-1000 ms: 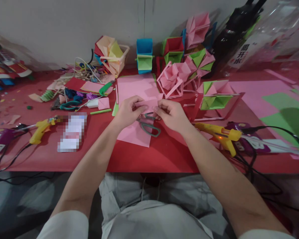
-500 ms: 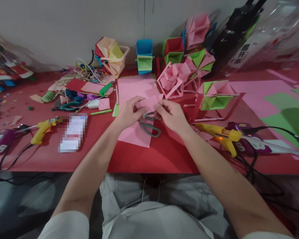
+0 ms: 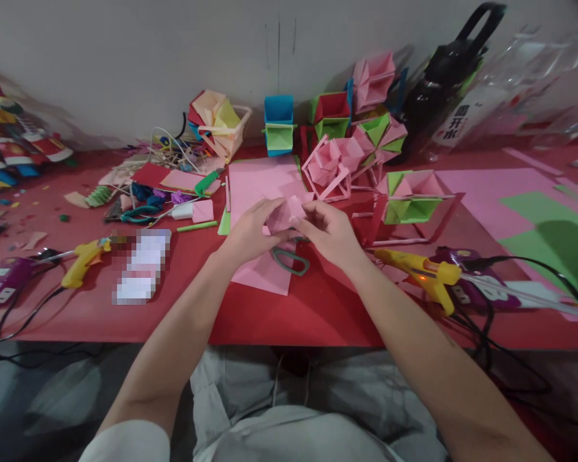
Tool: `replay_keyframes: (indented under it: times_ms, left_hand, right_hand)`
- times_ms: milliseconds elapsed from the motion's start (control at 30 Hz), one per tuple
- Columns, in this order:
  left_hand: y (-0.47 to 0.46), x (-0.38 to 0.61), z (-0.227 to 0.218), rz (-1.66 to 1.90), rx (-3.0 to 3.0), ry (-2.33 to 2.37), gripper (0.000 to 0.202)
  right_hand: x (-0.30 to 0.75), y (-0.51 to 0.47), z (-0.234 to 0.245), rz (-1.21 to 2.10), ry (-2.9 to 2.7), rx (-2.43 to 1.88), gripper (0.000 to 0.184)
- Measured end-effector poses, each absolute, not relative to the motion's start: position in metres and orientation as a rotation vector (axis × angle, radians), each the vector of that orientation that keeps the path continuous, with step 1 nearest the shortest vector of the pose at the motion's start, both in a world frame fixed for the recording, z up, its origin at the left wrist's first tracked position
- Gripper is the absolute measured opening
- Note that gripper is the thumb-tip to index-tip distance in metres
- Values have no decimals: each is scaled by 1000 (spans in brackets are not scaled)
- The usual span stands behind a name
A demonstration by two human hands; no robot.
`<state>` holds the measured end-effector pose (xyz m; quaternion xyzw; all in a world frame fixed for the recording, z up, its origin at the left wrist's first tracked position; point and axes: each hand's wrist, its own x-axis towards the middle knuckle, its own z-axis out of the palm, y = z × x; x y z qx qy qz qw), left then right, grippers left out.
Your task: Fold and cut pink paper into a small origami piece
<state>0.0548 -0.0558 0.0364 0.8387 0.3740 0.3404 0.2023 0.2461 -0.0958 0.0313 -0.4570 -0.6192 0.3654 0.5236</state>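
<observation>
Between my hands is a small piece of pink paper (image 3: 285,215), bent into a folded shape. My left hand (image 3: 256,228) grips its left side with thumb and fingers. From the other side, my right hand (image 3: 330,232) pinches the right edge. Below them a pair of scissors with grey-green handles (image 3: 291,261) lies on the table, its blades hidden under my hands. Larger sheets of pink paper (image 3: 260,176) lie beneath and behind, partly covered by my hands.
Folded paper models (image 3: 334,163) stand along the back. Yellow glue guns rest at the left (image 3: 83,262) and right (image 3: 424,273), with cables trailing off the edge. A phone (image 3: 144,266) lies left of my arm; a black bottle (image 3: 436,90) stands back right.
The pink paper, flatter before, is now bent into a folded shape between my hands. The view has tilted slightly, so the table sits lower in it.
</observation>
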Motion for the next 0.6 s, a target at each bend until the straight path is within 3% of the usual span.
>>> replay_keyframes:
  times_ms: [233, 600]
  left_hand:
    - [-53, 53, 34, 970, 2051, 886, 75]
    - [-58, 55, 43, 900, 1578, 827, 29]
  right_hand:
    - [248, -96, 37, 772, -1576, -1129, 39]
    - [251, -96, 40, 944, -1473, -1049, 42]
